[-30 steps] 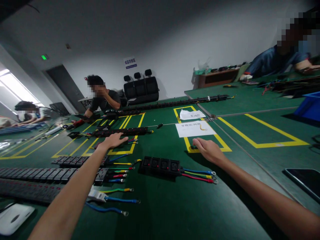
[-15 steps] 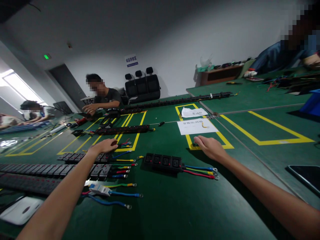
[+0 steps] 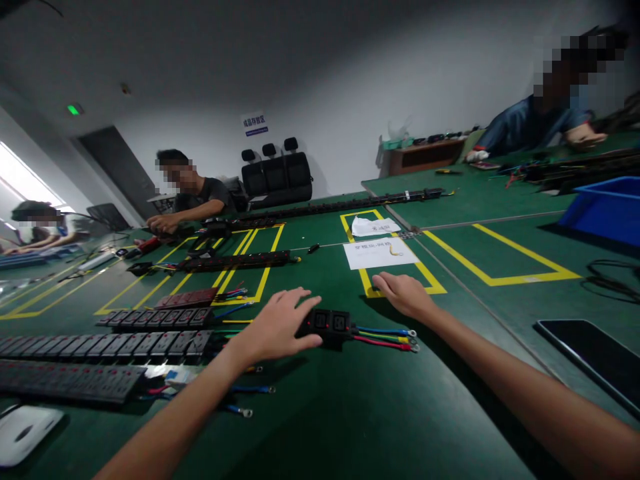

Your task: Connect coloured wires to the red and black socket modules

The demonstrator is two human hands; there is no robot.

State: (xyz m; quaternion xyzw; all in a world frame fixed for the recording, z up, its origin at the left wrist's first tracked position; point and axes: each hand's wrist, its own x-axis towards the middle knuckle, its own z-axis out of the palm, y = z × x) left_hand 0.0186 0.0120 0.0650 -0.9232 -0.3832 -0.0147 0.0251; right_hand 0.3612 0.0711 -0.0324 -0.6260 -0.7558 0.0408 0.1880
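My left hand is over the left end of a short black socket strip, its fingers spread and thumb apart. Whether it touches the strip I cannot tell. Blue, yellow-green and red wires with ring terminals stick out of the strip's right end. Beyond it, my right hand rests by the yellow tape with its fingers curled together; what they hold, if anything, is hidden. Just past that hand lies a white paper sheet with writing.
Longer socket strips with wire leads lie at left, near a white device. A phone and a blue bin are at right. Co-workers sit at the far left, across the table and at the far right.
My left hand has moved right, from the wire ends at left to the short socket strip, and its fingers have spread. My right hand stays by the tape. The view has turned slightly right.
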